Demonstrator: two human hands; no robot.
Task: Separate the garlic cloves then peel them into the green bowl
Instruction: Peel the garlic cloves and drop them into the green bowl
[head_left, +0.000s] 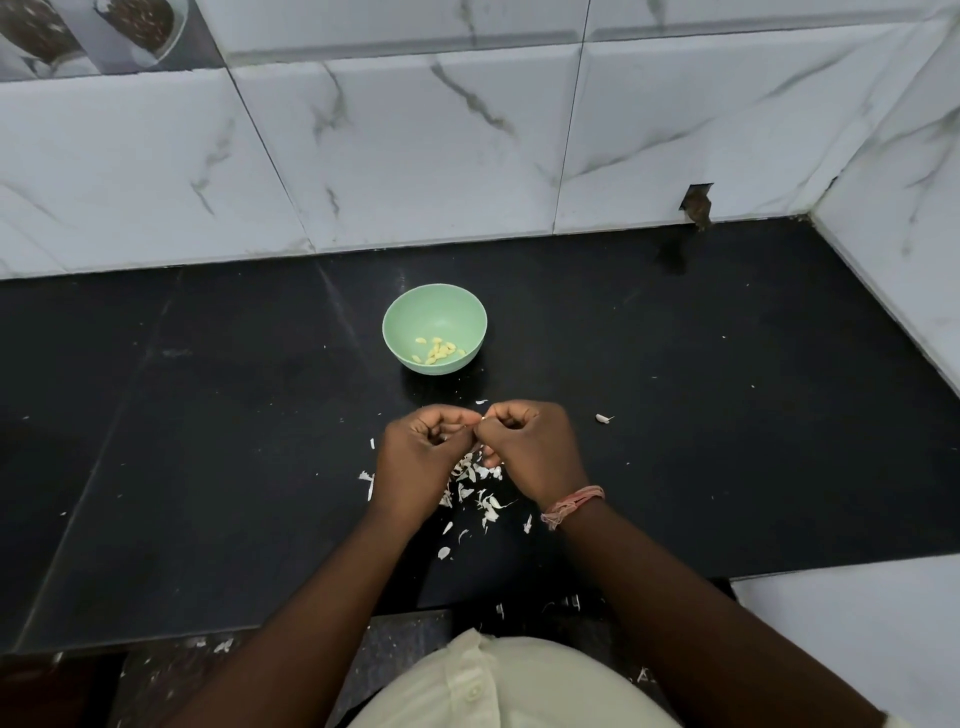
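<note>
We look down on a black bench (208, 415) that runs to a white marble-patterned tiled wall (415, 156) at the back and on the right. Our two bare forearms reach in from the bottom edge, and a cream shirt (498, 686) shows below them. The left hand (415, 457) and right hand (530, 447) meet knuckle to knuckle over the bench, fingers curled inward; each grip is closed tight, pinching between them a small pale piece, likely a garlic clove (482, 417), mostly hidden by the fingers. A pinkish thread band (571, 504) circles the right wrist. Beyond the hands, apart from them, stands the green bowl (435, 306), holding a small cluster of peeled yellowish cloves (439, 351). Under and around the hands lie scattered white garlic skins (483, 493). One unpeeled clove (602, 418) lies alone just right of the right hand.
</note>
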